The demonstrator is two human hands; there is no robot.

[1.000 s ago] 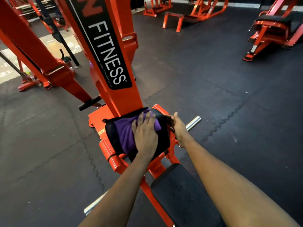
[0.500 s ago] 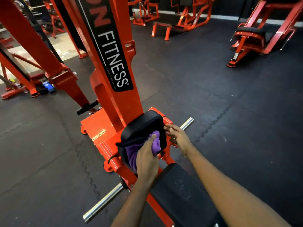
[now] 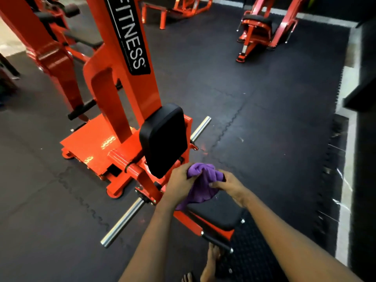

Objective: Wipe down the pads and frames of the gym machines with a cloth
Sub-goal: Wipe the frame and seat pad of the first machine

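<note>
Both hands were found on the purple cloth (image 3: 203,186). The left hand (image 3: 180,182) grasped one bunched end, fingers curled round it and the thumb laid across the fabric. The right hand (image 3: 232,185) grasped the opposite end, fingers curled into the folds. The cloth was gathered between the two sets of fingers. Its loose part hung below them, over the near end of the black seat pad (image 3: 217,212); contact with that pad could not be confirmed.

The upright black pad (image 3: 163,139) stood just beyond the left fingers, apart from the cloth. The orange frame (image 3: 130,94), lettered "FITNESS", rose beyond that pad. One chrome bar (image 3: 122,222) projected below and left of the left fingers. A second chrome bar (image 3: 200,128) projected beyond the right fingers. A further orange machine (image 3: 264,31) stood on the black rubber floor (image 3: 264,119), well beyond the right fingers.
</note>
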